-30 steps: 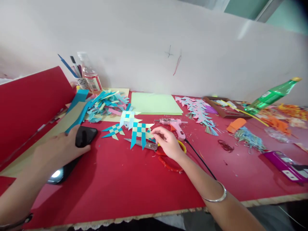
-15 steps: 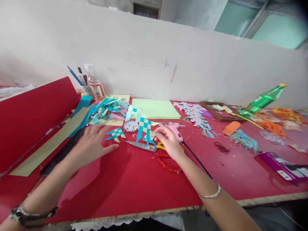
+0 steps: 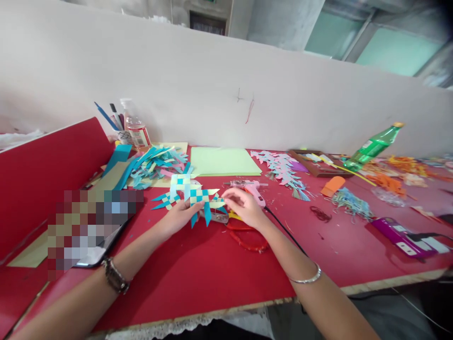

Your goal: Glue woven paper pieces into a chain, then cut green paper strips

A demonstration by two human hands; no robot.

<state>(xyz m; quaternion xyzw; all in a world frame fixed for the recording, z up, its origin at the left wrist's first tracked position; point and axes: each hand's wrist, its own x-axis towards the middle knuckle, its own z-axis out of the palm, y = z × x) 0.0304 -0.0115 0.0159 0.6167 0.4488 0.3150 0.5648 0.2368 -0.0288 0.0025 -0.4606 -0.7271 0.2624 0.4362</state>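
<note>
Left grip (image 3: 178,218) and right grip (image 3: 247,208) flank woven paper (image 3: 198,196)

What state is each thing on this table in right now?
Left hand: pinching the woven paper piece
Right hand: fingertips closed at its right end
Woven paper piece: held, pointed ends spread
Scissors: lying down, partly hidden
Pink glue gun: lying down
Green bottle: capped
Pens: standing in cup
Pale green paper: lying flat
Phone: screen pixelated, state unclear

A checkered blue and yellow paper weave (image 3: 199,198) is held up, 2 blue tips (image 3: 207,216) down.
</note>
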